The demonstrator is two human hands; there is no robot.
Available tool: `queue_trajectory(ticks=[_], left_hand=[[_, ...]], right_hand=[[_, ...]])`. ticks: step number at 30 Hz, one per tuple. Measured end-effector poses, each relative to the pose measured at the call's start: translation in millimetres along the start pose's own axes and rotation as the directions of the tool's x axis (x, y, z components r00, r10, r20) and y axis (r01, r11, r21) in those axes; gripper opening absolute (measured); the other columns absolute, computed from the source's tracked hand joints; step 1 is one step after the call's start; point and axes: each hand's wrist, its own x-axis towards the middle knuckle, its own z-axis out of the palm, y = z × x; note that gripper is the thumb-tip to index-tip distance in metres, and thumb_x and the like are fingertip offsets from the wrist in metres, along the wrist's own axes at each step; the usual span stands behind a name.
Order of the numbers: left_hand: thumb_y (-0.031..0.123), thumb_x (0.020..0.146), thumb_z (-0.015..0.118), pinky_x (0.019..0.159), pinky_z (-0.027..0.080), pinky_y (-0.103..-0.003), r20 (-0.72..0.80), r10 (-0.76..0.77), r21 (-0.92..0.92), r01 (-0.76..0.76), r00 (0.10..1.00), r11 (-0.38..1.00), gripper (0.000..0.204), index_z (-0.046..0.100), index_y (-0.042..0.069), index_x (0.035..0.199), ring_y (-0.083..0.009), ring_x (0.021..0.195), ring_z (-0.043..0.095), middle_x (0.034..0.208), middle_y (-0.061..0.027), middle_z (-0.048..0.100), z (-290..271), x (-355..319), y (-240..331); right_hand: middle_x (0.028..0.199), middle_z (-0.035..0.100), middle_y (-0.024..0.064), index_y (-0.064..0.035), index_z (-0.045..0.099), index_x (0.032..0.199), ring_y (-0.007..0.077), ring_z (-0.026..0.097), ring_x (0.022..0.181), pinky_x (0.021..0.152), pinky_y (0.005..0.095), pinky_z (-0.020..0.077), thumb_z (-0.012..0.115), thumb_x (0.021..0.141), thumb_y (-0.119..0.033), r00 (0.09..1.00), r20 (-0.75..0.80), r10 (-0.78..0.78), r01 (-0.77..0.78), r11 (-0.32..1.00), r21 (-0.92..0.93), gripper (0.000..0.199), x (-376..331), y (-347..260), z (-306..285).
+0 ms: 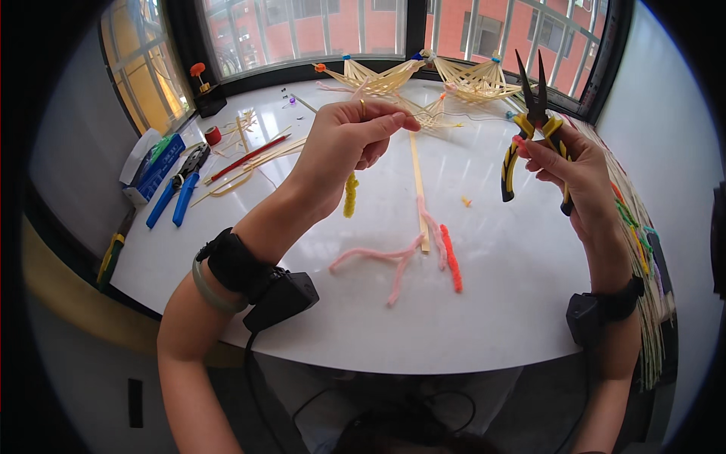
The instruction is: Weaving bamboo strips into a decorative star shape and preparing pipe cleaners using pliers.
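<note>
My left hand (352, 136) is raised over the middle of the table, thumb and forefinger pinched together. What the pinch holds is too small to make out. A pale bamboo strip (417, 174) runs down from just below those fingertips; I cannot tell whether they touch it. Below the palm shows a yellow pipe cleaner (350, 195), partly hidden by the hand. My right hand (563, 163) grips needle-nose pliers (535, 113) with yellow and black handles, jaws pointing up and apart. Pink pipe cleaners (401, 256) and an orange-red pipe cleaner (451, 259) lie around the strip's near end.
Fan-shaped bamboo-strip pieces (382, 76) stand along the window. At left lie blue-handled pliers (181, 185), a red pencil (249, 157), a red spool (212, 135) and a blue box (155, 163). Long thin strips (649, 318) line the right edge. A yellow scrap (466, 201) lies mid-table.
</note>
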Motion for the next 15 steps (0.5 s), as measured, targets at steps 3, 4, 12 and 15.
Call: queue_trajectory(ticks=[3, 4, 12, 15], left_hand=[[0.016, 0.085, 0.057, 0.045, 0.018, -0.019, -0.004, -0.023, 0.041, 0.023, 1.000, 0.999, 0.017, 0.064, 0.001, 0.087, -0.0015, 0.045, 0.024, 0.047, 0.0062, 0.036, 3.0, 0.8, 1.0], [0.016, 0.085, 0.056, 0.045, 0.018, -0.019, -0.003, -0.030, 0.032, 0.030, 1.000, 0.999, 0.017, 0.063, 0.000, 0.087, -0.0014, 0.045, 0.024, 0.048, 0.0063, 0.036, 1.7, 0.4, 1.1], [0.017, 0.088, 0.052, 0.044, 0.020, -0.018, 0.007, -0.081, -0.047, 0.081, 0.997, 0.996, 0.018, 0.060, 0.002, 0.091, -0.0010, 0.045, 0.024, 0.051, 0.0053, 0.040, -5.8, 2.5, -1.4], [0.017, 0.086, 0.056, 0.044, 0.022, -0.016, 0.006, -0.072, -0.184, 0.072, 0.997, 0.980, 0.014, 0.058, 0.003, 0.091, -0.0004, 0.045, 0.026, 0.058, 0.0037, 0.047, 4.4, -0.5, 0.6]], right_hand=[[0.088, 0.066, 0.0092, 0.0013, 0.059, 0.106, 0.0123, 0.064, 0.077, 0.075, 0.0262, 0.0510, 0.066, 0.080, -0.016, 1.000, 0.001, 0.004, -0.004, 0.999, 0.033, 0.032, 0.5, 0.7, 1.0], [0.088, 0.066, 0.0092, 0.0014, 0.058, 0.106, 0.0127, 0.064, 0.079, 0.077, 0.0268, 0.0511, 0.066, 0.080, -0.016, 1.000, 0.008, -0.015, 0.014, 0.993, 0.117, 0.032, 1.1, 2.3, 1.0], [0.094, 0.065, 0.0136, 0.0034, 0.055, 0.109, 0.0176, 0.065, 0.081, 0.080, 0.0263, 0.0513, 0.063, 0.081, -0.010, 0.995, 0.003, 0.103, -0.102, 0.985, 0.140, 0.032, 1.0, -3.4, -4.7], [0.095, 0.064, 0.0167, 0.0065, 0.052, 0.109, 0.0195, 0.065, 0.083, 0.081, 0.0266, 0.0513, 0.062, 0.081, -0.007, 0.991, 0.074, 0.115, -0.128, 0.973, 0.192, 0.033, -0.2, -3.1, 1.6]])
